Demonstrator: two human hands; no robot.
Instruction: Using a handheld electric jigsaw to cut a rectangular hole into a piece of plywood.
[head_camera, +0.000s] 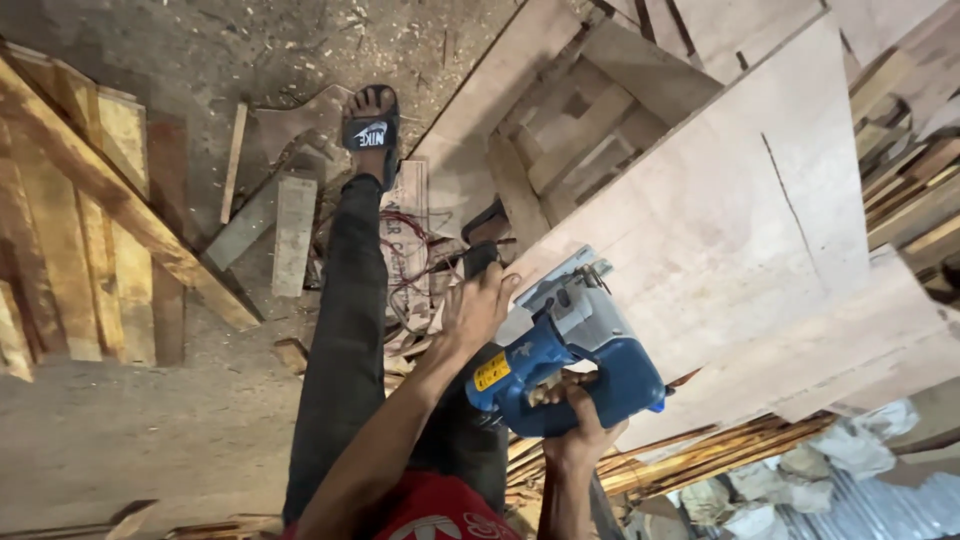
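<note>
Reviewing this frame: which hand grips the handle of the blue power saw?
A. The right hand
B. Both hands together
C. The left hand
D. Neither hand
A. The right hand has its fingers wrapped through the handle of the blue power saw, while the left hand rests flat at the edge of the plywood sheet.

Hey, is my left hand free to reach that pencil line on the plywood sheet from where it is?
Probably yes. The left hand rests by the sheet's edge beside the blue jigsaw, and the plywood sheet lies bare up to the pencil line; only the saw body sits partly between.
</note>
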